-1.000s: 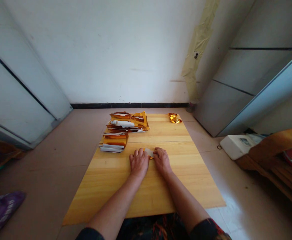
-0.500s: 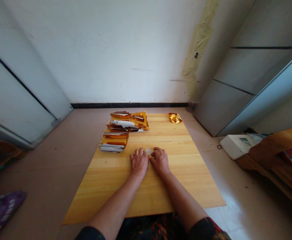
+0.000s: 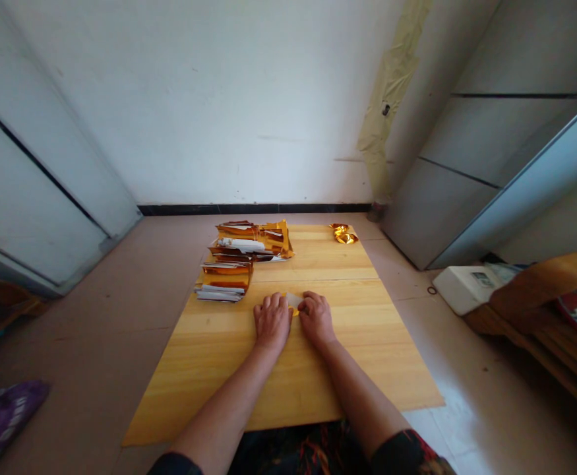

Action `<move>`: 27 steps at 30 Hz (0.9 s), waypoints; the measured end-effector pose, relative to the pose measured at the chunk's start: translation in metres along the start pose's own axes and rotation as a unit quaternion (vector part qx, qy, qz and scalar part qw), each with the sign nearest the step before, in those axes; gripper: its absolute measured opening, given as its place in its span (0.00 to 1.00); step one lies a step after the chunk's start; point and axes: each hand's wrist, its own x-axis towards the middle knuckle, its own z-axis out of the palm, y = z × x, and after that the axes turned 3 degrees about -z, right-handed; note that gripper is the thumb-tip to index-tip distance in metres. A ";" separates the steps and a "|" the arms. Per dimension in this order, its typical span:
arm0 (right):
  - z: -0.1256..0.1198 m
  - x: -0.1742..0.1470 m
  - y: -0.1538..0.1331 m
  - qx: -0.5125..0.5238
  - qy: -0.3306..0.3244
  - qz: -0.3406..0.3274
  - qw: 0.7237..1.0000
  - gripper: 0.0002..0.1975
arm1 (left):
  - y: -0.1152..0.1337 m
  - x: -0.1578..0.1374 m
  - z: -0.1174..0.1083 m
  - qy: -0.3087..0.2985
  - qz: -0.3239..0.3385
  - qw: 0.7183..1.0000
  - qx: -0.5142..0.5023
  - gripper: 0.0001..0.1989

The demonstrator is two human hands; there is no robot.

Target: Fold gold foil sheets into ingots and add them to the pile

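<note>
Between my hands, on the wooden board, lies a small sheet of gold foil paper (image 3: 294,300), pale side up with a bit of gold along its near edge. My left hand (image 3: 272,321) presses on its left side, fingers bent and close together. At the right side, my right hand (image 3: 316,319) has its fingers curled in and grips the sheet. Both hands cover parts of the paper. Beyond my left hand stand stacks of gold foil paper (image 3: 229,277) with pale edges. Two folded shiny gold pieces (image 3: 343,234) rest at the far right corner.
The wooden board (image 3: 367,369) extends around my forearms. A white wall (image 3: 248,119) rises behind it. To the right are a grey cabinet-like appliance (image 3: 446,178), a white box (image 3: 459,289) and wooden furniture (image 3: 530,310). A purple bag (image 3: 8,419) lies on the floor at left.
My hands have moved slightly apart, the left one a little to the left. More of the sheet's gold near edge shows between them. The stacks stay put.
</note>
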 end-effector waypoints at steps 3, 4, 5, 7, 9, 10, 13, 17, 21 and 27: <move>-0.001 0.000 -0.001 -0.006 -0.009 -0.005 1.000 0.13 | -0.007 0.000 0.000 -0.001 0.018 1.000 -0.017 0.09; -0.001 0.000 -0.001 -0.010 -0.012 -0.005 1.000 0.14 | -0.009 0.000 0.000 -0.004 0.023 1.000 -0.021 0.09; -0.001 -0.001 -0.002 -0.016 -0.015 -0.003 1.000 0.13 | -0.011 0.000 -0.001 -0.006 0.028 0.999 -0.025 0.08; 0.000 -0.002 -0.003 -0.027 -0.021 -0.002 0.999 0.13 | -0.013 0.000 -0.001 -0.008 0.035 0.999 -0.028 0.07; 0.000 -0.003 -0.003 -0.036 -0.026 -0.006 0.999 0.12 | -0.013 0.000 -0.001 -0.006 0.034 0.999 -0.030 0.06; 0.001 -0.003 -0.003 -0.039 -0.027 -0.009 0.999 0.11 | -0.013 0.000 -0.001 -0.003 0.032 0.999 -0.031 0.06; 0.001 -0.004 -0.003 -0.041 -0.027 -0.015 0.999 0.11 | -0.014 -0.002 -0.001 0.005 0.033 0.999 -0.043 0.06; 0.001 -0.004 -0.003 -0.038 -0.029 -0.016 0.999 0.11 | -0.021 -0.004 -0.002 -0.006 0.047 0.995 -0.086 0.07; 0.001 -0.005 -0.003 -0.035 -0.028 -0.017 0.999 0.12 | -0.026 -0.006 -0.002 -0.007 0.054 0.992 -0.110 0.09; 0.001 -0.005 -0.003 -0.034 -0.014 -0.026 0.999 0.11 | -0.022 -0.008 0.000 0.003 0.031 0.993 -0.112 0.06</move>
